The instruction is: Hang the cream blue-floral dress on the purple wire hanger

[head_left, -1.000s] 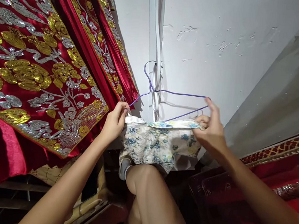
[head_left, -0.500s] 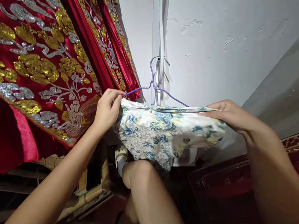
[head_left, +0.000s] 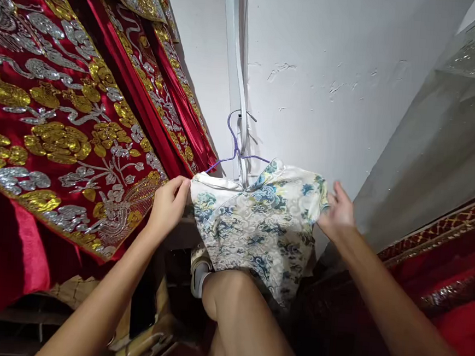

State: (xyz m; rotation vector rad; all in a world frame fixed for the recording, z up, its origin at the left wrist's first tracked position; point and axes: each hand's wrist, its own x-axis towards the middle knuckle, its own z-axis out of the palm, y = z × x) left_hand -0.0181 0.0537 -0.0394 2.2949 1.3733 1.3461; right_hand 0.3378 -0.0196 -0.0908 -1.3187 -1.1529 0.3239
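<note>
A short-sleeved shirt (head_left: 258, 229), white with blue, green and yellow flowers, hangs spread out on a purple wire hanger (head_left: 236, 151). The hanger's hook is caught at a white upright strip on the wall. My left hand (head_left: 170, 205) pinches the shirt's left shoulder edge between thumb and fingers. At the right sleeve's edge is my right hand (head_left: 339, 212), smeared by motion; one finger points up, and the other fingers are partly behind the cloth. Whether it grips the sleeve is unclear. The shirt's lower part hangs down behind my raised knee.
Red cloth (head_left: 59, 142) with gold and silver embroidery hangs on the left. Behind the shirt stands a white wall (head_left: 313, 52) with scuffs. A bamboo-like frame (head_left: 142, 346) is low on the left. Clear plastic sheeting (head_left: 443, 117) covers the right side. My knee (head_left: 236, 293) rises in front.
The right side of the shirt, earlier folded over with my right hand pinching its top edge, now lies open with collar and sleeve showing. My right hand has moved down and inward.
</note>
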